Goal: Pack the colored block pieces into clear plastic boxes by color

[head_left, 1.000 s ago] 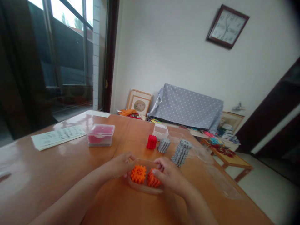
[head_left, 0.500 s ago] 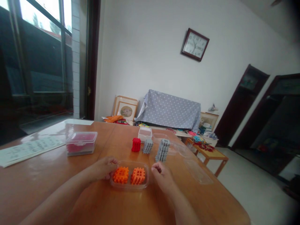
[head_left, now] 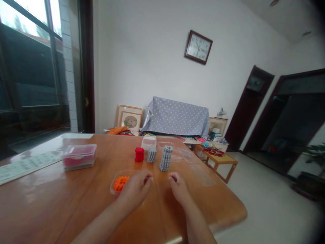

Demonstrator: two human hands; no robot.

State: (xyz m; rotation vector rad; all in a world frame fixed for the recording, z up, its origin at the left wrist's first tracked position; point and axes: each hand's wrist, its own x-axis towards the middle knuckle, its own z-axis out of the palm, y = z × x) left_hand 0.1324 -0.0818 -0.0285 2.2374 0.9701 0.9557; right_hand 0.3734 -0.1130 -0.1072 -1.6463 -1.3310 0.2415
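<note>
A clear plastic tray (head_left: 113,176) lies on the table with an orange stack of notched pieces (head_left: 121,183) inside. My left hand (head_left: 138,184) passes over the tray's right part and hides what lies there. Its fingers are curled closed near the grey stacks; whatever they may hold is hidden. Opposite it, my right hand (head_left: 178,186) has its fingers bent together in a pinch, with any content too small to make out. Beyond the hands stand a tall grey stack (head_left: 166,158), a shorter grey stack (head_left: 151,155) and a red stack (head_left: 139,154).
To the left sits a clear lidded box (head_left: 80,156) with pink contents, beside printed sheets (head_left: 30,166). A small white box (head_left: 149,143) is behind the stacks. Clear lids (head_left: 203,175) lie to the right, near the edge of the wooden table (head_left: 223,203).
My left hand has left the tray's left edge and moved right, across the tray, towards my right hand. The view has shifted right. The right hand stays near the tall grey stack.
</note>
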